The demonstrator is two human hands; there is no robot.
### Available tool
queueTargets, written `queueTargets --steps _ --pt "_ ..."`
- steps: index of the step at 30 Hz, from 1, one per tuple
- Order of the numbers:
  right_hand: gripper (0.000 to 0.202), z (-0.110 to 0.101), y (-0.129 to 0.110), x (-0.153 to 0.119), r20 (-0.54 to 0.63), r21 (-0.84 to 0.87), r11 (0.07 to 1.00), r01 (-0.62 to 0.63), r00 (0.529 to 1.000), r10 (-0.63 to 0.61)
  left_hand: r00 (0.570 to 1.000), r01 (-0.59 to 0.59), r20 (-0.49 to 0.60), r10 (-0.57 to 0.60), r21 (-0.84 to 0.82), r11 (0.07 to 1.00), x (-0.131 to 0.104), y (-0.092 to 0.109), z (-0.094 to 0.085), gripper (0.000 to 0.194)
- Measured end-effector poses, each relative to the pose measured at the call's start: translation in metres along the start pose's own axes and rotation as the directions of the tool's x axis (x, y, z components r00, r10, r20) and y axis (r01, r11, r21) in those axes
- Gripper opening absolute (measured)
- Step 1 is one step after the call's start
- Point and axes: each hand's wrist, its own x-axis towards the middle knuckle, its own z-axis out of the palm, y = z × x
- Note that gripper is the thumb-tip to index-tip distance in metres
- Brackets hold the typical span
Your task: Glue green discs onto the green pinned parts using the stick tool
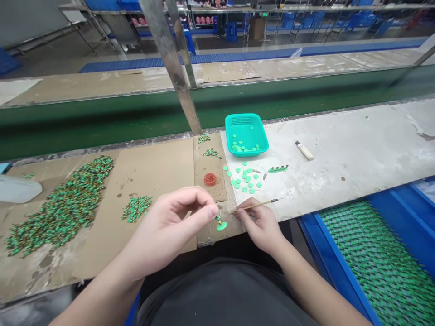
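Between thumb and forefinger, my left hand [180, 222] pinches a small green figure whose round green disc base [221, 226] hangs below the fingertips. Its upper part is hidden by the fingers. My right hand [260, 224] is closed on a thin wooden brush [260, 205], held nearly level with the dark tip pointing right. Beyond the hands stands a small red cup [210, 179] on the cardboard. Loose green discs [246, 176] lie scattered to its right. A short row of finished-looking green pieces with dark tops [278, 169] stands farther right.
A turquoise basket [247, 136] holds more discs. To the left lie a large heap of small green-and-gold pieces [64, 203] and a smaller pile [136, 208]. A white tube [304, 151] lies at right. Blue trays [343, 253] with rows of green pieces sit lower right. A metal post [176, 72] rises behind.
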Motion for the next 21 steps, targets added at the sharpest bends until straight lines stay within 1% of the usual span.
queueTargets --steps 3,6,8,10,13,15,18,21 --pt "0.015 -0.003 -0.004 -0.003 -0.002 -0.007 0.998 0.069 0.998 -0.069 0.999 -0.044 -0.010 0.045 0.105 0.994 0.010 -0.005 0.005 0.027" --pt "0.011 -0.010 -0.008 -0.012 -0.022 0.000 0.992 0.129 0.991 -0.129 0.991 -0.113 -0.041 0.126 0.232 0.966 0.038 -0.015 0.019 0.026" --pt "0.010 -0.017 -0.009 -0.020 -0.054 -0.007 0.988 0.151 0.987 -0.152 0.979 -0.183 -0.034 0.202 0.306 0.934 0.066 -0.022 0.038 0.028" --pt "0.011 -0.025 -0.010 -0.030 -0.088 -0.023 0.988 0.153 0.984 -0.154 0.956 -0.262 -0.017 0.292 0.391 0.882 0.097 -0.030 0.061 0.032" --pt "0.013 -0.037 -0.008 -0.042 -0.132 -0.030 0.991 0.130 0.982 -0.133 0.941 -0.311 0.021 0.337 0.448 0.838 0.139 -0.043 0.098 0.032" --pt "0.012 -0.045 -0.006 -0.049 -0.156 -0.030 0.994 0.107 0.981 -0.111 0.935 -0.324 0.034 0.354 0.491 0.809 0.159 -0.050 0.117 0.032" --pt "0.012 -0.057 -0.004 -0.056 -0.185 -0.031 0.997 0.068 0.980 -0.073 0.925 -0.339 0.044 0.378 0.547 0.765 0.176 -0.058 0.133 0.033" --pt "0.012 -0.067 -0.003 -0.060 -0.202 -0.031 0.999 0.034 0.979 -0.040 0.914 -0.356 0.058 0.401 0.587 0.727 0.180 -0.063 0.138 0.034"
